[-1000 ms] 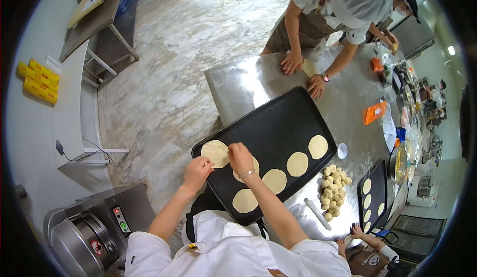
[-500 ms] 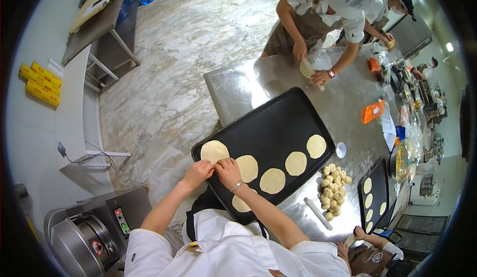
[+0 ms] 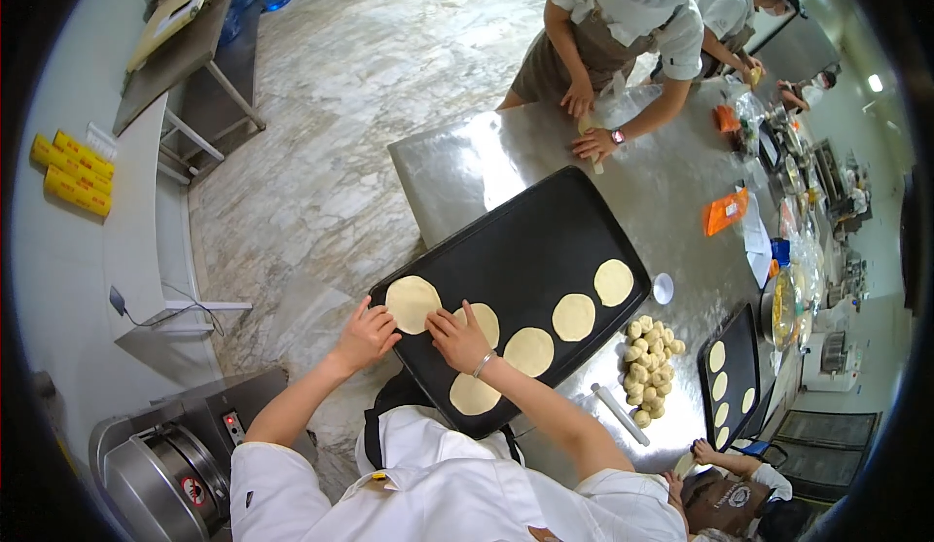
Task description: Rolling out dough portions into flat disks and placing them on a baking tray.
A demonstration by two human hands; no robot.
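Note:
A large black baking tray (image 3: 516, 221) lies at a slant before me with several flat dough rounds on it. At its left end is one round (image 3: 413, 305) between my two hands. My left hand (image 3: 367, 334) is at that round's left side by the tray rim, fingers apart. On the other side, my right hand (image 3: 461, 339) has its fingers spread, fingertips by the round's lower right edge. It partly covers a second round (image 3: 483, 324). More rounds, one nearest me (image 3: 475, 394) and others (image 3: 528, 353) (image 3: 573, 317) (image 3: 613, 282), line the near side.
Right of the tray are a pile of dough balls (image 3: 649, 367), a rolling pin (image 3: 621, 414) and a small white dish (image 3: 663, 288) on the steel table (image 3: 457, 167). A smaller tray (image 3: 736, 352) holds more rounds. Across the table a co-worker (image 3: 623, 41) rolls dough. A metal machine (image 3: 161, 474) stands lower left.
My hands were together, fingers closed at the near edge of the left dough round. They have parted to its two sides, fingers spread. The co-worker's hands have moved over the rolling pin.

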